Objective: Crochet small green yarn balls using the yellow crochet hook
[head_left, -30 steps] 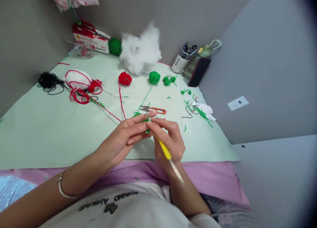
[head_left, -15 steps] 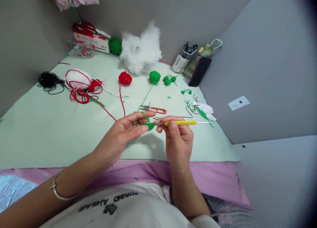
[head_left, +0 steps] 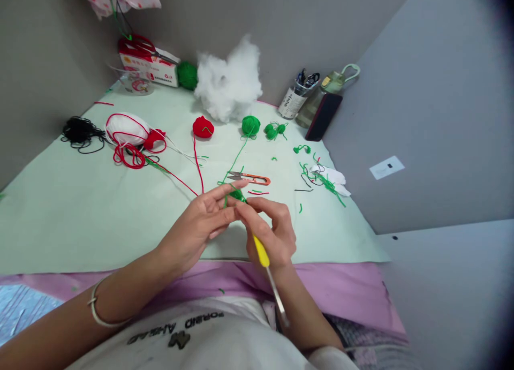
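Observation:
Between the fingertips of my left hand point(head_left: 204, 214) is a small piece of green crochet work point(head_left: 237, 195), partly hidden by the fingers. My right hand point(head_left: 273, 231) is closed around a crochet hook point(head_left: 262, 252) with a yellow handle. Its metal shaft slants down toward my forearm, and its working end is hidden by my fingers at the green piece. Both hands touch at the fingertips. A green strand runs from the left fingers back to a green yarn ball point(head_left: 251, 126). Just beyond my hands lie orange thread snips point(head_left: 249, 178).
White stuffing point(head_left: 228, 81) stands at the back, near a tissue-like box point(head_left: 160, 73) with red scissors. A red yarn ball point(head_left: 203, 127) and a white one point(head_left: 127, 129) lie left. Yarn scraps point(head_left: 327, 182), a phone point(head_left: 324, 116) and a pen cup point(head_left: 292, 102) are right.
My right hand has turned and moved left against the left fingertips. The hook has swung from lying level to slanting down toward me. The green piece has shifted slightly left and away.

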A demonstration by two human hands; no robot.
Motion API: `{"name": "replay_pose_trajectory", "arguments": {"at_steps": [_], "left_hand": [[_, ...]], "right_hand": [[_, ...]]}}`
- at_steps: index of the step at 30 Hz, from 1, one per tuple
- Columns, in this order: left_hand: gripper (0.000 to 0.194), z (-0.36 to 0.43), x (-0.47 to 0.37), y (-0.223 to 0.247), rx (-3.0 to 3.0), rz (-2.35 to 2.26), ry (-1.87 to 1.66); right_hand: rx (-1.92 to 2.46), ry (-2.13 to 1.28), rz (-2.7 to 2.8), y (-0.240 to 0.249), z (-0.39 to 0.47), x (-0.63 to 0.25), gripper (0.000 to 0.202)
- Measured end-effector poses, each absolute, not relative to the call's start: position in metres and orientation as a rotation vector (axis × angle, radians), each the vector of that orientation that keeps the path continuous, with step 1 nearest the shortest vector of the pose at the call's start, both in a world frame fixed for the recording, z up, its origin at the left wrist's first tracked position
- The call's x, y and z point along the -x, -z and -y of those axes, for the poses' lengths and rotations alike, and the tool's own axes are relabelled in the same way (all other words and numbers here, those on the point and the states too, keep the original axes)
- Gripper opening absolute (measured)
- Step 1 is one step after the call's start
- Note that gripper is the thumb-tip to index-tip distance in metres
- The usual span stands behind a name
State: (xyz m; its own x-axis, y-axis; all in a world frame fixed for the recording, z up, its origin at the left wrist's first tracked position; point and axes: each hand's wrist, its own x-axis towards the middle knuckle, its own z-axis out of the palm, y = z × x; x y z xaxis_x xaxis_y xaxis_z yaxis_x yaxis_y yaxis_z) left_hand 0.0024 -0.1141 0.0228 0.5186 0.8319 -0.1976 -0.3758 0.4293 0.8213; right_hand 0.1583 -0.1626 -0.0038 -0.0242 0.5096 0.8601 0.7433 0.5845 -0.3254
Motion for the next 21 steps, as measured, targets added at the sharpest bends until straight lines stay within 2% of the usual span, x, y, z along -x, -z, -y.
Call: {"name": "replay_pose_trajectory", "arguments": {"at_steps": [3,6,8,11,14,17,19,21], "left_hand": [[0.035,0.109,0.0,-0.021,-0.625,-0.574,-0.731],[0.037,0.108,0.001,-0.02,-0.646,-0.544,-0.772],[0.04,0.11,0.0,-0.02,-0.721,-0.547,-0.79],[0.04,0.114,-0.004,-0.022,-0.806,-0.607,-0.851],[0.04,0.115,-0.007,-0.025,-0.745,-0.646,-0.888],[0.032,0.112,-0.006,-0.027,-0.621,-0.567,-0.761],[0.027,0.109,-0.003,-0.026,-0.554,-0.522,-0.706],[0.027,0.107,-0.001,-0.025,-0.533,-0.516,-0.74]], "right_hand": [[1.014,-0.069,1.465,0.0,0.159,-0.16,0.026],[0.949,-0.401,1.233,-0.007,0.156,-0.161,0.021],[0.966,-0.502,1.225,-0.01,0.155,-0.16,0.018],[1.037,-0.441,1.299,-0.009,0.156,-0.158,0.018],[1.068,-0.159,1.484,-0.004,0.159,-0.158,0.025],[1.036,0.072,1.591,-0.002,0.162,-0.161,0.035],[1.014,-0.037,1.468,-0.004,0.162,-0.163,0.03],[0.983,-0.29,1.278,-0.008,0.161,-0.164,0.023]]}}
